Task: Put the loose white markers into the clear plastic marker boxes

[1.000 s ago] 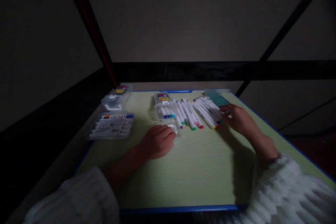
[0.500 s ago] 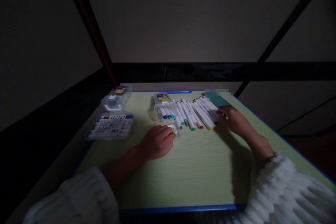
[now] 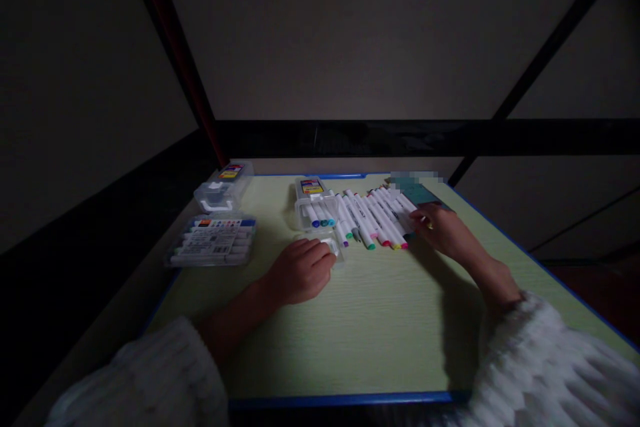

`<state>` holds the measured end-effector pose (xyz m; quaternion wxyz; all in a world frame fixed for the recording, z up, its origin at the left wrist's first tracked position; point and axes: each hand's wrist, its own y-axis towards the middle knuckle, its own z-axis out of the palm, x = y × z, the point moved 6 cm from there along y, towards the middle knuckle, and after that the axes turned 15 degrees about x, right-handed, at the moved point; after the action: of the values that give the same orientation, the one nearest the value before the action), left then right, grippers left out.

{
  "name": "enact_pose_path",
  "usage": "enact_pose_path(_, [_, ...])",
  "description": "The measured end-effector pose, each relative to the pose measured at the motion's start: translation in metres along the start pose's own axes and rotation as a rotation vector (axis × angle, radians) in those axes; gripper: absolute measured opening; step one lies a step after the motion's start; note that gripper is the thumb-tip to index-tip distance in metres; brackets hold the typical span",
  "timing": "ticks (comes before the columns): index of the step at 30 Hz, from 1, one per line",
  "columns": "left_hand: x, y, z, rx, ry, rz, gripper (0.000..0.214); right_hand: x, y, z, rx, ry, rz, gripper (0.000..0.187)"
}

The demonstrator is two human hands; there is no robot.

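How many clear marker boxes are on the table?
3: the back-left box, the flat box in front of it, and the middle box beside the loose markers. None look hidden.

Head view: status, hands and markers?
Left hand curled at clear lid. Right hand against loose markers. Open case beside the row. Nothing blocking either hand.

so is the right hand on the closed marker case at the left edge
No, the right hand touches the row of loose markers on the right; the closed marker case lies apart at the left.
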<state>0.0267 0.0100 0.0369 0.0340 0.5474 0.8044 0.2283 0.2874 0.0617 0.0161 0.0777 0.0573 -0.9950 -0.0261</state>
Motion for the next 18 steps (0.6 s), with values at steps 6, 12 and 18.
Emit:
enact_pose_path(6, [0.0,0.001,0.001,0.023,0.002,-0.01,0.019,0.014,0.001,0.0,0.024,0.053,-0.029,0.013])
enact_pose_path(12, [-0.001,0.002,0.002,0.022,0.009,-0.004,0.019,0.029,0.0,0.001,0.068,0.091,-0.069,0.012])
enact_pose_path(18, [-0.002,0.003,0.0,0.014,0.01,-0.001,0.019,0.032,0.0,0.006,0.111,0.131,-0.07,0.017])
